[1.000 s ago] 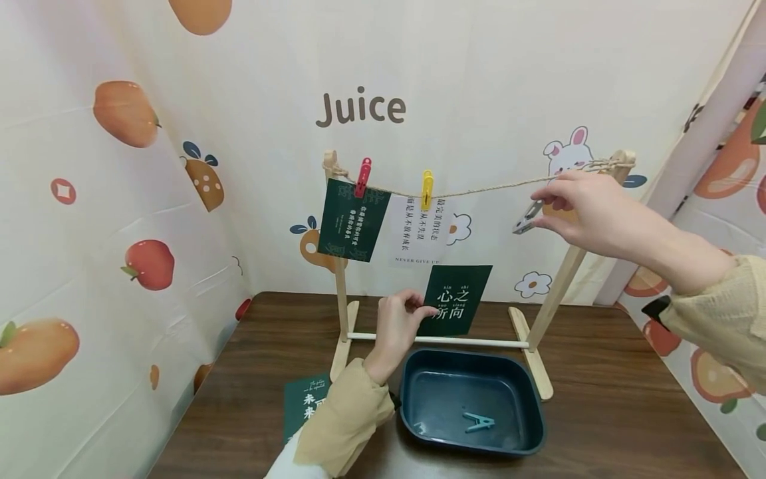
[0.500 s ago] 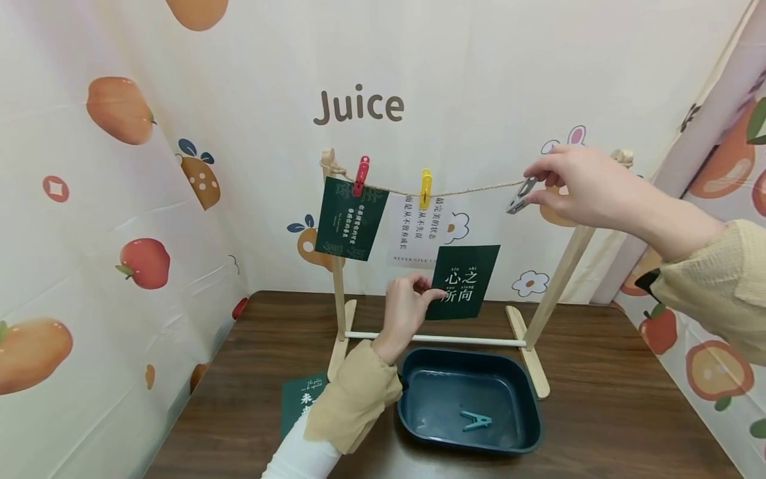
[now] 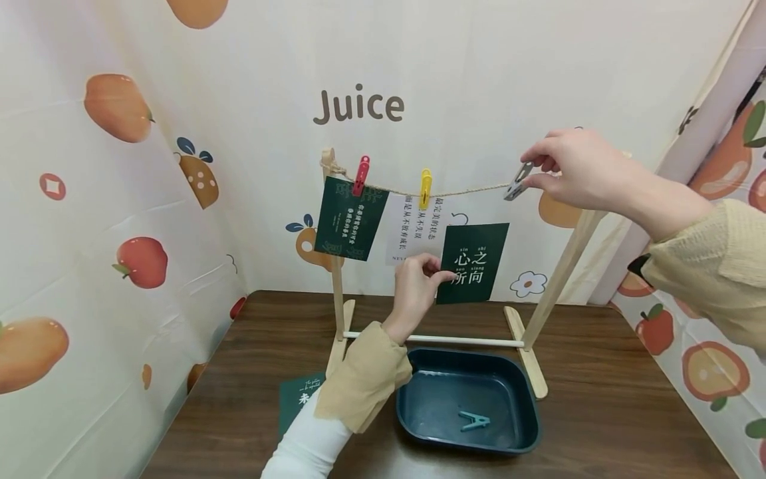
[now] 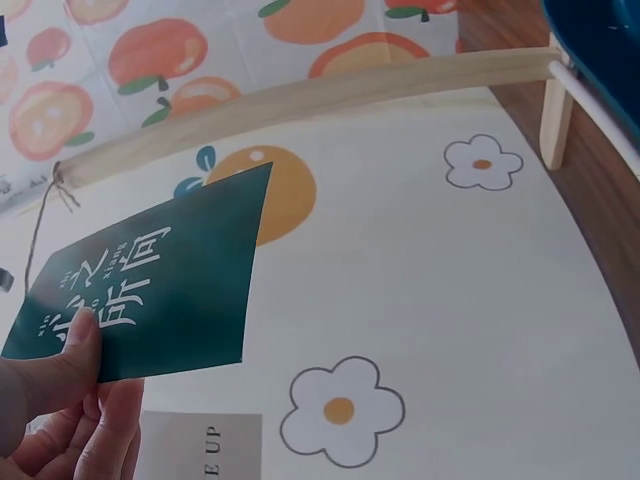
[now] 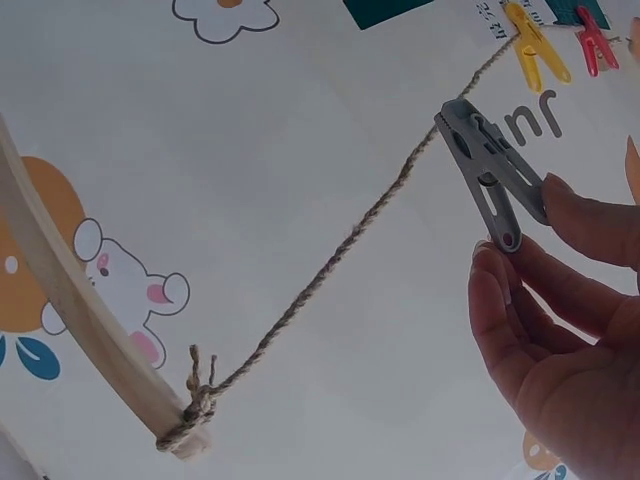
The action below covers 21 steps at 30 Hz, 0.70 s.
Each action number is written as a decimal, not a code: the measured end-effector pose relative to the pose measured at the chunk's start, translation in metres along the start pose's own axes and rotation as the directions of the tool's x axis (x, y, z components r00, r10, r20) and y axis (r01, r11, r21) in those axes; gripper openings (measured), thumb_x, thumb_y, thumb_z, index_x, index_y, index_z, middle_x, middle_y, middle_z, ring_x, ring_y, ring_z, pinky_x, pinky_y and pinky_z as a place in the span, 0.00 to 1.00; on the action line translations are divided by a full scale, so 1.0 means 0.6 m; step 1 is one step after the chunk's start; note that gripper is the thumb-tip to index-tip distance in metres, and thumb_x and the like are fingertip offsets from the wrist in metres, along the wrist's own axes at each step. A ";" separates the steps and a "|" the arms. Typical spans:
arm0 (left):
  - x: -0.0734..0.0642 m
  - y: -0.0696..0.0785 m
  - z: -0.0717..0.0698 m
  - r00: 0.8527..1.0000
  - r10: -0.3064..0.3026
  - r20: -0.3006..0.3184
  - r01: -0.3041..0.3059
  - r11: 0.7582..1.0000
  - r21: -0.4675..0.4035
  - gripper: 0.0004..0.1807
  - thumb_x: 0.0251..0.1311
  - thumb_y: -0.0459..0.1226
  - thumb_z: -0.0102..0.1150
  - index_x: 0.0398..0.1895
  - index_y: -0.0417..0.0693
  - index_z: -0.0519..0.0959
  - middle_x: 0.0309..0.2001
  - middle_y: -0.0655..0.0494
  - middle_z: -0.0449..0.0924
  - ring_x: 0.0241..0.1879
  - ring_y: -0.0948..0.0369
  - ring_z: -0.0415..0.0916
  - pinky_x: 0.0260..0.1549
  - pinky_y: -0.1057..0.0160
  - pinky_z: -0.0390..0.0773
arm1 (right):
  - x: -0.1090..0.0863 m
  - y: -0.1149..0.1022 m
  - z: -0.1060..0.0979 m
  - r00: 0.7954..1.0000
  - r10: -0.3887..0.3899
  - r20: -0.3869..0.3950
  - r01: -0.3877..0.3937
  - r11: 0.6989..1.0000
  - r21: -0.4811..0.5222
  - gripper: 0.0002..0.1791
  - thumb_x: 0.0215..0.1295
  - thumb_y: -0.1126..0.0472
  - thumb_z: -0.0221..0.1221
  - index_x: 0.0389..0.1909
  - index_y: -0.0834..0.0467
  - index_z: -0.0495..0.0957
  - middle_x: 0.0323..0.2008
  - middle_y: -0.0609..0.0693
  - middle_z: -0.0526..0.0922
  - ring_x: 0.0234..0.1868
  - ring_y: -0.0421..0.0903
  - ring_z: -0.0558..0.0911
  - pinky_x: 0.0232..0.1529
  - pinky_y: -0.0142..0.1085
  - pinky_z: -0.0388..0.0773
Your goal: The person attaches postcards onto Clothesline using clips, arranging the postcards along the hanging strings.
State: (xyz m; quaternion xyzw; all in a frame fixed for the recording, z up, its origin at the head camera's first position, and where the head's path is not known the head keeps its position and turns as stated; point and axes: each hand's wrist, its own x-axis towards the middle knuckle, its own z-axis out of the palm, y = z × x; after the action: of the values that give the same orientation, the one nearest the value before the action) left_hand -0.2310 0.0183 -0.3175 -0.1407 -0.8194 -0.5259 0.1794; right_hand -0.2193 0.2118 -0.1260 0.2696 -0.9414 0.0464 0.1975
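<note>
At far left, a pale curtain (image 3: 251,166) printed with fruit, running on behind the whole scene and lettered "Juice" near the middle. Before it, a brown wood-grain worktop (image 3: 221,386). Flat on that surface, a loose green card (image 3: 291,396) with white characters, partly covered by the left sleeve (image 3: 362,382). Just beyond, the left post (image 3: 338,293) of a wooden stand, with twine (image 5: 355,236) tied at its top and sagging away to the right. Hanging from the twine close to that post, a first green card (image 3: 351,223) under a red clip (image 3: 361,176); next along, a white card (image 3: 413,223) under a yellow clip (image 3: 425,188), its lower part behind the left hand (image 3: 413,289).

In that hand, pinched near its left edge, thumb on the lettered face, a held green card (image 3: 479,249), slightly tilted, below the twine. Lower down, on the worktop, a dark blue basin (image 3: 431,399) with a teal clip (image 3: 479,420) lying inside.

Farther right, a grey clip (image 5: 485,160), squeezed by its handles between thumb and fingers of the right hand (image 3: 580,169); nose right by the twine, contact impossible to tell. At the end, the right post (image 3: 558,279), top hidden by that hand in the head view.
</note>
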 end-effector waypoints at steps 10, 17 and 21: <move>0.016 0.015 0.011 1.000 -0.010 0.013 0.011 0.999 -0.051 0.08 0.42 0.35 0.67 0.21 0.42 0.76 0.20 0.58 0.71 0.23 0.63 0.67 0.23 0.74 0.69 | 0.018 -0.007 -0.002 0.999 0.004 0.051 -0.002 0.999 -0.034 0.15 0.53 0.67 0.60 0.41 0.71 0.75 0.30 0.58 0.73 0.32 0.52 0.71 0.32 0.43 0.66; 0.028 0.022 0.019 1.000 0.006 -0.001 -0.006 0.999 -0.054 0.09 0.42 0.34 0.68 0.22 0.41 0.76 0.21 0.56 0.71 0.23 0.64 0.67 0.22 0.74 0.69 | 0.028 -0.014 -0.002 0.997 -0.003 0.071 0.007 0.999 -0.047 0.13 0.54 0.68 0.58 0.41 0.71 0.75 0.30 0.59 0.72 0.29 0.51 0.70 0.29 0.41 0.66; 0.034 0.023 0.023 1.000 0.002 -0.008 -0.002 0.999 -0.043 0.09 0.41 0.35 0.68 0.22 0.41 0.77 0.21 0.57 0.72 0.23 0.64 0.68 0.22 0.74 0.69 | 0.033 -0.017 -0.002 0.997 -0.021 0.074 0.025 0.998 -0.056 0.12 0.54 0.69 0.58 0.39 0.70 0.75 0.30 0.59 0.72 0.28 0.51 0.71 0.27 0.40 0.67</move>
State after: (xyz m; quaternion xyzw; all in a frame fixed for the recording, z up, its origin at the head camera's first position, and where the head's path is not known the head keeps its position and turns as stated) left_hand -0.2455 0.0374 -0.3025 -0.1434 -0.8070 -0.5439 0.1801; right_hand -0.2291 0.1938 -0.1172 0.2760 -0.9458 0.0075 0.1707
